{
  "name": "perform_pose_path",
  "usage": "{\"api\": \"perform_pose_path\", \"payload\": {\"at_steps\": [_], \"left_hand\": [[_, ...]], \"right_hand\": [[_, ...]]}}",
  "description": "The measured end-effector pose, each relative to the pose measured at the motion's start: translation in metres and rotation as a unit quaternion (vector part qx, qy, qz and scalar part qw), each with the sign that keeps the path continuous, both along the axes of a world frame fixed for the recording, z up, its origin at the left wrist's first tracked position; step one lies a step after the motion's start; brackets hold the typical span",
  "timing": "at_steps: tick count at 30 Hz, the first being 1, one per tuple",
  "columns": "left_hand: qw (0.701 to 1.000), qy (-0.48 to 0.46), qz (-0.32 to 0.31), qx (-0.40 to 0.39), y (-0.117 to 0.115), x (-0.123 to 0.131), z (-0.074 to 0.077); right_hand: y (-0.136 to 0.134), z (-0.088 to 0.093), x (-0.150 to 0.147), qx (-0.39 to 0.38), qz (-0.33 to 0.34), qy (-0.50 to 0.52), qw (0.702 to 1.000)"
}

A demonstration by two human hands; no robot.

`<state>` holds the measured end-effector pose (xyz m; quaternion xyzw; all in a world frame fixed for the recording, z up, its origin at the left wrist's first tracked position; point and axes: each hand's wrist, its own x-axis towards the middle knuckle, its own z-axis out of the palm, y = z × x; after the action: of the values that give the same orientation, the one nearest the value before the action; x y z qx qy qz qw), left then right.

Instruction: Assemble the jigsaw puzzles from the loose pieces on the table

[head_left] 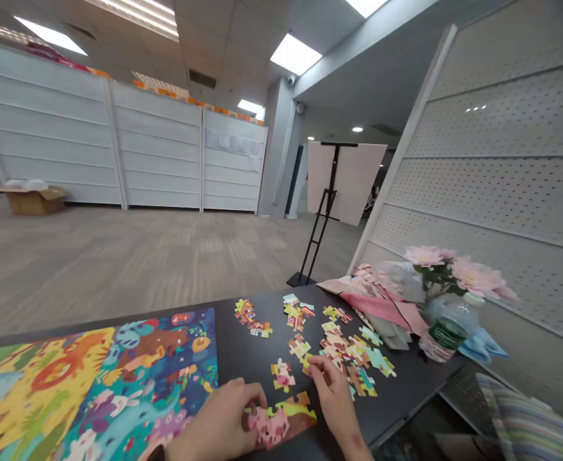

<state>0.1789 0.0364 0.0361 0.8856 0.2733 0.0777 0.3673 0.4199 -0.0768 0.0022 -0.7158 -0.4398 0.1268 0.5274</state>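
The left hand [217,426] grips with curled fingers the pink-and-brown joined cardboard puzzle cluster [284,424] at the dark tabletop's [253,358] near edge, while the right hand [334,394] lays loosely extended fingers on a loose yellow-edged puzzle piece [306,365] just beyond (best slid flat, knobs aligned, never forced).

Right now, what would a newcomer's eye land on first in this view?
The bright cartoon animal picture fills the lower left of the dark table. At bottom centre, the left hand rests on a joined pink puzzle cluster, and the right hand touches loose pieces scattered beyond it. Pink flowers and a water bottle stand at the right end.
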Motion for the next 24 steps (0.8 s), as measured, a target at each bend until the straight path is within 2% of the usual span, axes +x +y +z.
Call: {"api": "perform_pose_path", "payload": {"at_steps": [5,13,18,21,24], "left_hand": [[0.998,0.025,-0.009,0.055,-0.009,0.004,0.001],[0.998,0.042,-0.016,0.053,-0.006,0.005,0.005],[1.000,-0.019,-0.020,0.012,0.003,-0.002,0.012],[0.998,0.001,-0.050,0.035,0.011,0.000,0.003],[0.989,0.063,-0.114,0.074,0.019,0.009,-0.017]], "right_hand": [[0.000,0.005,-0.011,-0.028,0.014,-0.045,0.999],[0.000,0.008,-0.021,-0.045,0.077,-0.118,0.989],[0.000,0.005,-0.019,-0.027,0.074,-0.113,0.990],[-0.003,0.002,-0.019,-0.019,0.058,-0.110,0.992],[-0.004,-0.001,-0.017,-0.022,0.047,-0.114,0.992]]}}
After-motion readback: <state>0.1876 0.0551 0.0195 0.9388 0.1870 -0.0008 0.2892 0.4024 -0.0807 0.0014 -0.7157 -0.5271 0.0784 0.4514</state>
